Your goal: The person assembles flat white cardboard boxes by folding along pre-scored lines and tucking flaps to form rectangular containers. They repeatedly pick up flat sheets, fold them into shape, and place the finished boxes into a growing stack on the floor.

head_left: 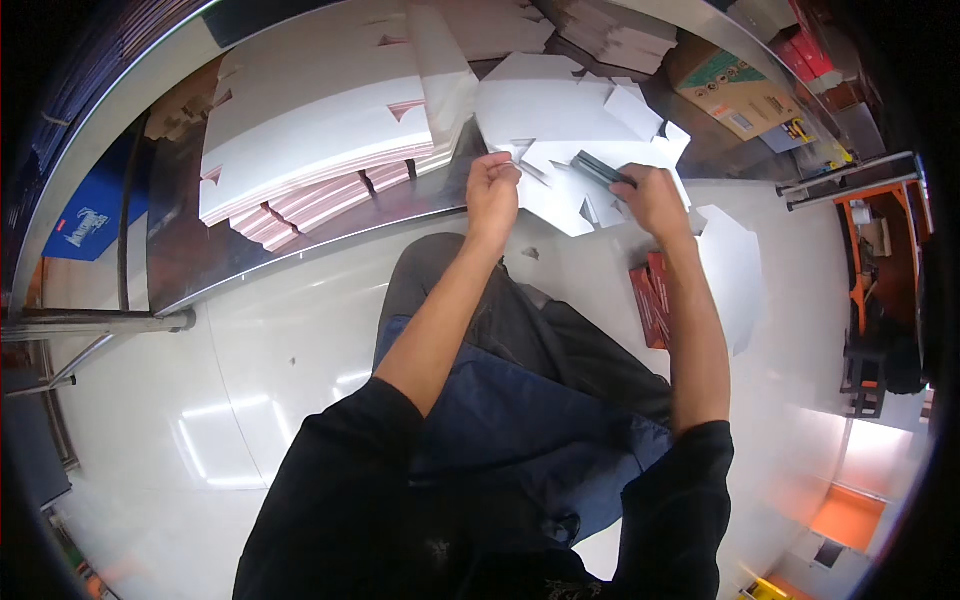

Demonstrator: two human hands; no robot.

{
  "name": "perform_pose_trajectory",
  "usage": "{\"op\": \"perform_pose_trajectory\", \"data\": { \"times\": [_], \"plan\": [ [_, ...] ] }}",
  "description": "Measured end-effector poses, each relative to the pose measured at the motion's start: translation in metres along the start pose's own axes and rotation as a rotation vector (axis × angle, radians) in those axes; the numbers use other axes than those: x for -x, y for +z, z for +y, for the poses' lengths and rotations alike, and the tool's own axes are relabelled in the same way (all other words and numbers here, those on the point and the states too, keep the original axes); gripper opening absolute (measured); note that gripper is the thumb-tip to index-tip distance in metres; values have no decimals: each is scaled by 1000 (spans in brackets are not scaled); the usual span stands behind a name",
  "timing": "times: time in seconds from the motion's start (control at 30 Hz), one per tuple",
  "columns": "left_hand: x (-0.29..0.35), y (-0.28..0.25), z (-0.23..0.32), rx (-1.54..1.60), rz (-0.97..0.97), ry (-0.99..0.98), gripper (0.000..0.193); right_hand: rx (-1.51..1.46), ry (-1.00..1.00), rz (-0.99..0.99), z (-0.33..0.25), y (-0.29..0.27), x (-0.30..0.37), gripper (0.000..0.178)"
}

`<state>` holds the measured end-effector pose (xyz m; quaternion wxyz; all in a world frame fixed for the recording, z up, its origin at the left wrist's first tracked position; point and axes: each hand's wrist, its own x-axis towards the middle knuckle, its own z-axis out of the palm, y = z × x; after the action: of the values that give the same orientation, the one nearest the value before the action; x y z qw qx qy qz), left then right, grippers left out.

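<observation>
My left hand (494, 190) is closed, fingers curled in a pinch at the left edge of a white die-cut cardboard sheet (545, 105). What lies between those fingertips is too small to make out. In my closed right hand (652, 200) is a slim, dark grey-green bar-shaped tool (598, 168). It slants over the slots and flaps of the sheet, its far end pointing up and left; whether it touches the card I cannot tell.
A thick stack of white cut cardboard (310, 110) lies on the metal table (225, 255) to the left. Red boxes (652, 300) and another white sheet (730, 275) are by my right forearm. A brown carton (730, 90) stands far right, near a metal-framed rack (850, 180).
</observation>
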<state>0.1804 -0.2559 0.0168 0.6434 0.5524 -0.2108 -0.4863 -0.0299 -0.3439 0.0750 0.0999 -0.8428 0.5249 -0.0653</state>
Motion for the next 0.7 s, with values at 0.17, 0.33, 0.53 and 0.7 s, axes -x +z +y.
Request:
{"op": "perform_pose_trajectory", "data": {
  "times": [0.17,0.33,0.53,0.7],
  "plan": [
    [1,6,1,-12,19,36,27,-261,-66,-34,32,-24,-12,22],
    [-5,8,-4,-141,-4,118,27,-26,-29,472,14,-50,-11,21],
    [56,0,37,-672,-84,1276,42,279,-229,369,-44,-71,57,26],
    [164,-32,81,-1293,-728,1139,40,45,-414,42,-119,-75,201,28]
  ]
}}
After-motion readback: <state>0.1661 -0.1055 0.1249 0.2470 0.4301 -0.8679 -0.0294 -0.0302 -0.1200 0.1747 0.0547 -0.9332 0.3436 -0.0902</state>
